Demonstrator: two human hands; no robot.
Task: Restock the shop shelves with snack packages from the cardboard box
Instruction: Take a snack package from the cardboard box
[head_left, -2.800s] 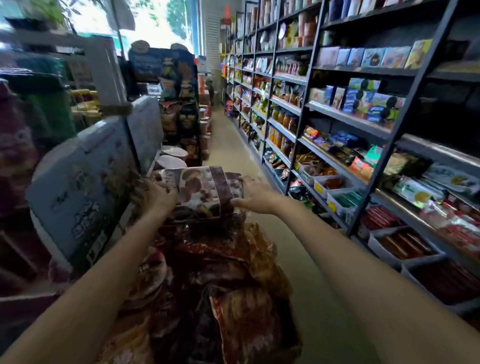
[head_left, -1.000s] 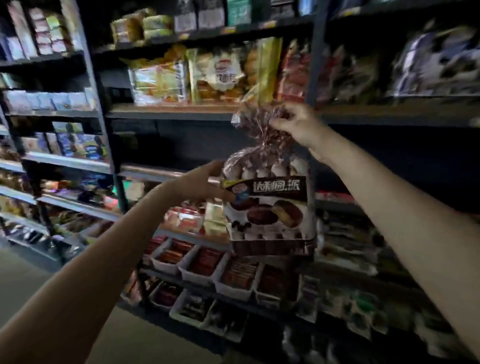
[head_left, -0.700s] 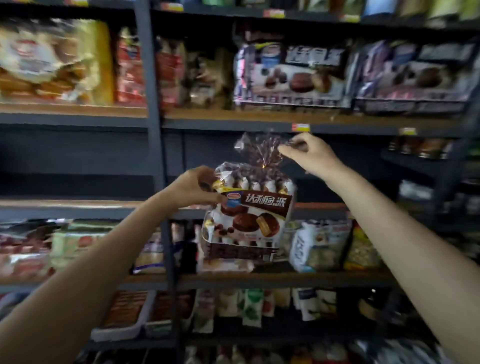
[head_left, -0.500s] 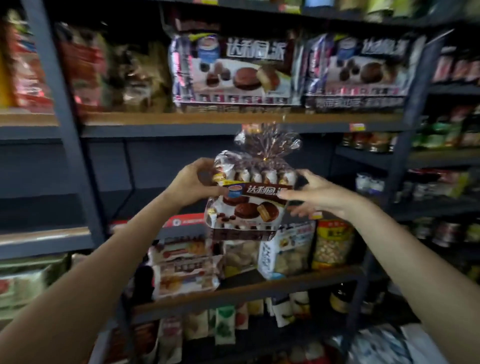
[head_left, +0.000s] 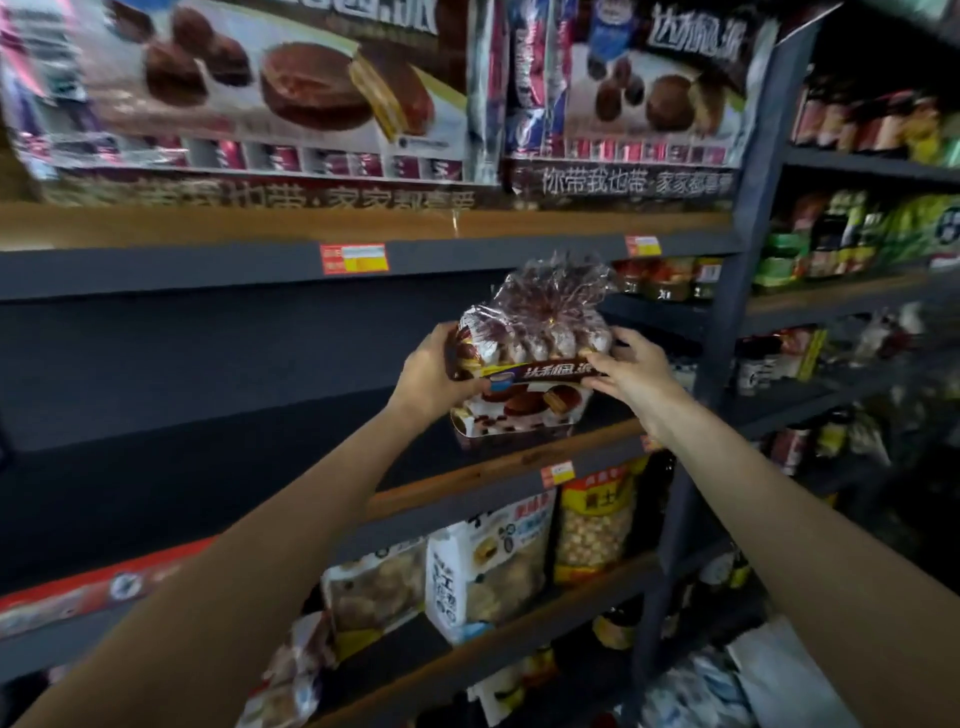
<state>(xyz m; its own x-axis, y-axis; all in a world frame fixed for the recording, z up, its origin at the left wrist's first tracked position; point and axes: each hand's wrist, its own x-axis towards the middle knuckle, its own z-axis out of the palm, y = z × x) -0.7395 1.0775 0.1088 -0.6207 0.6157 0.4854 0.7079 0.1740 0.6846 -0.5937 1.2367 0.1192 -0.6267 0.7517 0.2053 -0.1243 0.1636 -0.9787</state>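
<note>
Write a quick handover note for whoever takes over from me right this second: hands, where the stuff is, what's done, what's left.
Left hand grips the pie pack's left side; right hand grips its right side.
Pack is upright, at the right end of the middle shelf; whether it rests there is unclear.
Same pies fill the top shelf.
Done: pack brought to shelf.
Left: set it, release, fetch more. Box is out of view.

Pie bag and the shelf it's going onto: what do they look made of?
Pie bag: thin glossy plastic film, by the look; its clear gathered top crinkles and glints, and a printed band runs across the front. Both hands grip it, left hand and right hand. Shelf: the top looks like brown wood or wood-look board, with a matte dark grey front edge, probably painted metal.
</note>
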